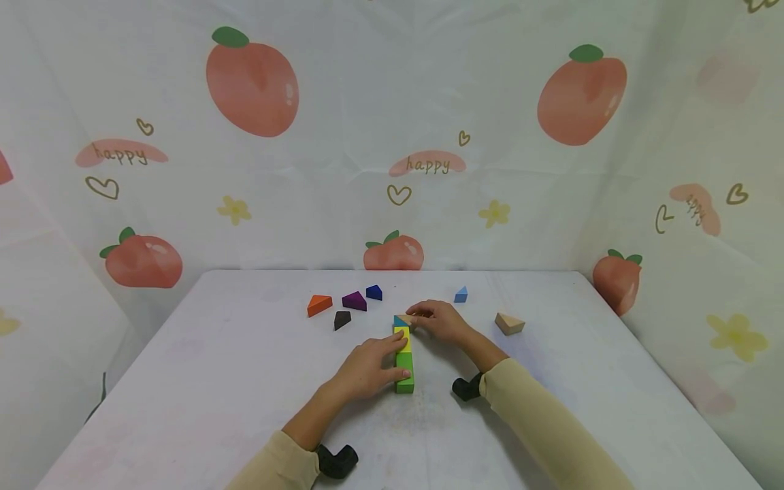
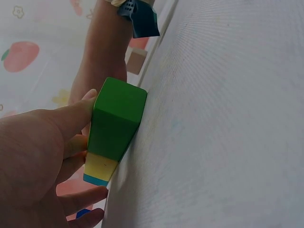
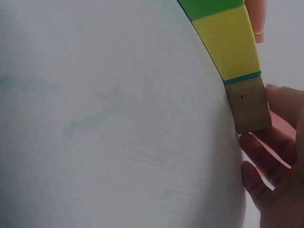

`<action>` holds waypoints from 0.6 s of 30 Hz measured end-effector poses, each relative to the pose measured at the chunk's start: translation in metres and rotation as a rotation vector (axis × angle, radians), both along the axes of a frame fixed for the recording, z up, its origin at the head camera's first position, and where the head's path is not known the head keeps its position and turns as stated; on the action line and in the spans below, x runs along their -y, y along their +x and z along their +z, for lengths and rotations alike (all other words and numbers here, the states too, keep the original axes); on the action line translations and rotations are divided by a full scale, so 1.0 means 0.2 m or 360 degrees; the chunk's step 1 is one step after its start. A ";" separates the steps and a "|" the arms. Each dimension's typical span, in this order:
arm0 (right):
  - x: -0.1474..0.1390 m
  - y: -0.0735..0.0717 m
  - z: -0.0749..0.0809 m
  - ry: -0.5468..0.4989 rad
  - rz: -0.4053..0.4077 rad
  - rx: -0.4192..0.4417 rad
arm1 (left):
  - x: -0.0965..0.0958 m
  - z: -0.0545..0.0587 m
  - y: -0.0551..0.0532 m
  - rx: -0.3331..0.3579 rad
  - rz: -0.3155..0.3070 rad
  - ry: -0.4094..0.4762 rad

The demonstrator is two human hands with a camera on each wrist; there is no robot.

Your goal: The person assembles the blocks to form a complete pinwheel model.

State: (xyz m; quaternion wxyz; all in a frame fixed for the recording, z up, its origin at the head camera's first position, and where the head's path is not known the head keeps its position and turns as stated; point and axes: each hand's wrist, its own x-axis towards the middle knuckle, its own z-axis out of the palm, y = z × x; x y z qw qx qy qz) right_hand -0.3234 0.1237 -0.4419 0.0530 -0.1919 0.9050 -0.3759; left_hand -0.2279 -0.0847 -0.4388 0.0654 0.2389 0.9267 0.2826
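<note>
A row of blocks runs away from me down the middle of the table: a green block (image 1: 405,371) nearest, then a yellow block (image 1: 401,339), then a blue triangular block (image 1: 400,322) meeting a plain wooden triangular block (image 3: 249,105) at the far end. My left hand (image 1: 366,367) rests on the row, its thumb on the green block and extended fingers over the yellow one. At the far end my right hand (image 1: 442,321) pinches the wooden triangular block between thumb and fingers, partly covering it in the head view.
Left of the row's far end lie an orange block (image 1: 319,305), a purple block (image 1: 354,301), a dark blue block (image 1: 374,292) and a black block (image 1: 342,320). To the right are a light blue triangular block (image 1: 461,295) and another wooden triangular block (image 1: 510,324).
</note>
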 end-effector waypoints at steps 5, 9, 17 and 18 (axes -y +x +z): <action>0.00 0.00 0.00 -0.0009 -0.0008 0.0004 | 0.00 0.00 0.00 0.0007 0.0004 -0.0003; 0.00 0.00 0.01 -0.0032 -0.0021 0.0013 | 0.00 0.00 0.00 0.0008 0.0004 -0.0015; -0.01 0.00 0.02 -0.0012 -0.0068 0.0000 | 0.00 0.00 0.00 0.0000 0.0004 -0.0023; -0.02 0.00 0.02 -0.0009 -0.0079 -0.0005 | 0.00 0.00 0.00 -0.0001 0.0004 -0.0021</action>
